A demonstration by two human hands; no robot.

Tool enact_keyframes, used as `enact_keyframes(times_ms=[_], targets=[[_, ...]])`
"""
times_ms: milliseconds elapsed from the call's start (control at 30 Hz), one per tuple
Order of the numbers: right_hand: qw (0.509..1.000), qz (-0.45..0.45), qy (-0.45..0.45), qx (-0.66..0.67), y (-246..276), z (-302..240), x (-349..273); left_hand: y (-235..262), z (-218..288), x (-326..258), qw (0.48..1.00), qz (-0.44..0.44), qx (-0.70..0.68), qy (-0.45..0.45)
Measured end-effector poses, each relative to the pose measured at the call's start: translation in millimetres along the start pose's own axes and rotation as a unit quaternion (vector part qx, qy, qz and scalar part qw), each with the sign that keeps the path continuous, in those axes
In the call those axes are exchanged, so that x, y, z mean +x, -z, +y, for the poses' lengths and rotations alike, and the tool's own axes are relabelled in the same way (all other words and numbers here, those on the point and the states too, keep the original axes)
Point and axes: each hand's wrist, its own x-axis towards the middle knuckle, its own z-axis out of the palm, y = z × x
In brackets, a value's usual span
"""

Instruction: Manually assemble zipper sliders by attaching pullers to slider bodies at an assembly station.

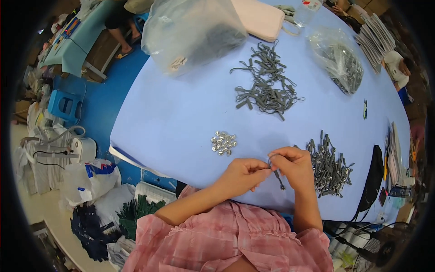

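Observation:
At the table's near edge, my left hand (247,176) and my right hand (292,167) are both closed, fingertips pinching one dark grey cord zipper pull (277,177). Its cord loop rises between my fingers, and a small dark shiny piece shows at its lower end. To the left of my hands lies a small heap of silver metal pieces (224,143), likely zipper sliders. Farther off is a loose pile of grey looped zipper pulls (267,86). Close to my right hand, another pile of grey pulls (328,167) has silver bits among it.
On the blue-covered table (181,118) are a cloudy plastic bag (195,36), a pink case (260,20), a clear bag of dark parts (340,59) and a black strap-like cloth (372,177). A blue stool (65,104) stands left. Other people sit beyond the table.

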Motion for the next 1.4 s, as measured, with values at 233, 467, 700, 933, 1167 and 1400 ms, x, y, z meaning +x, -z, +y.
enact_keyframes(times_ms=[233, 467, 700, 933, 1167, 1400], targets=[[0.959, -0.159, 0.221, 0.082, 13.9, 16.4, 3.4, 1.0, -9.3, 11.7, 0.993, -0.102, -0.062, 0.018], [0.980, 0.159, 0.119, -0.036, 12.2, 18.6, -8.7, 3.4, 2.3, 7.6, 0.998, -0.038, 0.049, -0.015], [1.000, 0.000, -0.007, 0.018, 3.4, 21.7, -10.8, -1.3, 1.9, 9.9, 0.995, -0.066, 0.073, -0.019], [0.969, 0.042, 0.033, 0.242, -17.1, 32.9, -11.3, -8.3, -1.4, 3.3, 0.998, -0.055, -0.002, -0.009], [0.977, 0.075, 0.199, -0.001, -23.6, 32.1, -10.6, 17.0, -14.7, 13.9, 0.975, 0.118, -0.147, -0.122], [0.966, 0.084, 0.241, -0.036, -31.1, 17.8, -8.2, 18.1, -11.6, 12.0, 0.965, 0.123, -0.157, -0.173]])
